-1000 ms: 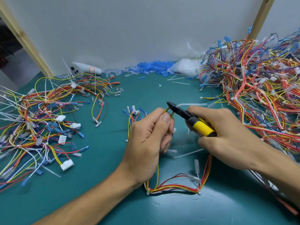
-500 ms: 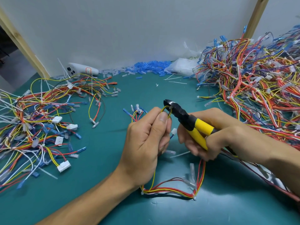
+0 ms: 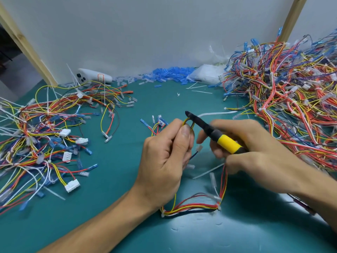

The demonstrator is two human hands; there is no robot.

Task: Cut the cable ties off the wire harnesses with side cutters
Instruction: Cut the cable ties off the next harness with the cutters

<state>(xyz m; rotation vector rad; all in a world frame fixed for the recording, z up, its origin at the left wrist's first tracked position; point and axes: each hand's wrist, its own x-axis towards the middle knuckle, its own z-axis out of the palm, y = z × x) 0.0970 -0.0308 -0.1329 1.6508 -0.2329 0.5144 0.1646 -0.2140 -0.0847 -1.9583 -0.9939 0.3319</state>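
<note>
- Green matting [image 3: 102,230] covered the bench across the bottom of my feed, and both forearms reached in over it from the near edge.
- Closest to me lay the wire harness [image 3: 191,209], a loop of red, yellow and dark leads resting on the mat. White cable ties [image 3: 218,207] bound it at both near corners.
- Just beyond, the left hand [image 3: 164,161] pinched a small bend of the harness's yellow wire between thumb and forefinger. It held the bend clear of the mat, with the other fingers curled beneath.
- The right hand [image 3: 259,154] had its fingers wrapped round the yellow grips of the side cutters [image 3: 226,141]. Their dark nose pointed up and to the left and met that yellow bend. Blur kept me from telling whether the blades stood apart or together.
- A loose tie strip [image 3: 207,171] lay flat on the mat below the right hand's fingers.
- Farther out, the left heap [image 3: 36,134] of harnesses sprawled with white plugs scattered through it.
- The right heap [image 3: 291,106], taller and denser, filled that whole side up to the wall.
- Along the foot of the white wall [image 3: 145,33] I saw a white handheld device [image 3: 94,77], a drift of blue sleeves [image 3: 169,73] and a clear plastic bag [image 3: 207,75].
- Wooden posts [image 3: 27,46] slanted up at either edge of the wall.
</note>
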